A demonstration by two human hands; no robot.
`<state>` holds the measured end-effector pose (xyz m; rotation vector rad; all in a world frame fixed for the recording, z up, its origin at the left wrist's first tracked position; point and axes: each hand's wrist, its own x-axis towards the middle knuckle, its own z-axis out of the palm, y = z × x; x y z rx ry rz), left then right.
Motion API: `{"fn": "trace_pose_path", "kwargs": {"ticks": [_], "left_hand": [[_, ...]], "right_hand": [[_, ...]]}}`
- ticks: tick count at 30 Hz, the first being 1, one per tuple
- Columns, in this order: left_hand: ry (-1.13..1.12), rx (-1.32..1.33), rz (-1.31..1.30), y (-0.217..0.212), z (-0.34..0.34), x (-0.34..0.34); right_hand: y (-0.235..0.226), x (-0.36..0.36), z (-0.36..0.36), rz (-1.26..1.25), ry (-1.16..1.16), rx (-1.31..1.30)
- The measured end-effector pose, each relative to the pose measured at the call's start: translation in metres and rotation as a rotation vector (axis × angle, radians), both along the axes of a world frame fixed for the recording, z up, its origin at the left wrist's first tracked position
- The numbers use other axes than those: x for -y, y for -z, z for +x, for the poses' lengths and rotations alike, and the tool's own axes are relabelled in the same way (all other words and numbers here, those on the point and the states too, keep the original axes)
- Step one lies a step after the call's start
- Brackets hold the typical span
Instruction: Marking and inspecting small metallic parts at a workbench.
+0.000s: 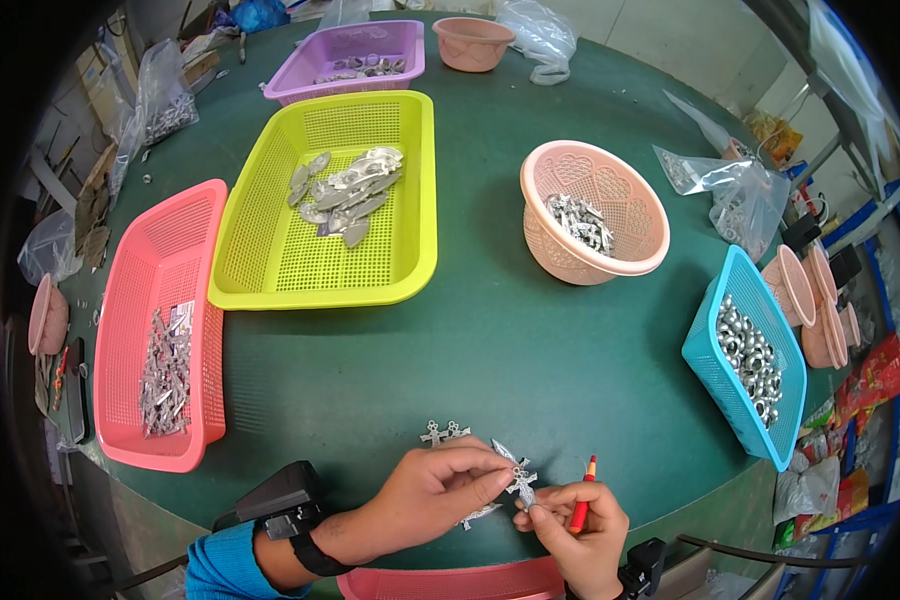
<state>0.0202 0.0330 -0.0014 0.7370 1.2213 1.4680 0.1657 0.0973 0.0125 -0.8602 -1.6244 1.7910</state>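
Note:
My left hand (432,497) reaches in from the lower edge, its thumb and forefinger pinched at a small silver metal cross (521,480). My right hand (577,532) is closed opposite it, thumb and fingertips at the lower end of the same cross. Held between the fingers of that hand is a slim red-handled tool (581,510), pointing up; its kind I cannot make out. Just beyond my left hand, more silver metal crosses (444,434) lie on the green table (370,370). Another silver piece (482,515) shows beneath the hands, partly hidden.
A pink basket (213,400) of silver pieces stands left, beside a yellow-green basket (320,298) of flat metal pieces. A peach bowl (570,265) and a blue basket (715,345) of rings are right. A pink tray (450,583) is at the near edge; a purple basket (410,45) lies far back.

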Motion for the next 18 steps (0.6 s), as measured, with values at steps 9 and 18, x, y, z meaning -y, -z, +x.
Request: {"fn": "trace_pose_path", "kwargs": {"ticks": [9,18], "left_hand": [[0.085,0.090,-0.033,-0.0010,-0.0020,0.0027],[0.054,0.087,-0.012,0.0011,-0.0005,0.0032]], "right_hand": [[-0.0033,-0.0004,-0.0002,-0.205,-0.055,-0.061],[0.0015,-0.0004,0.0022,-0.160,-0.080,-0.036]]}}
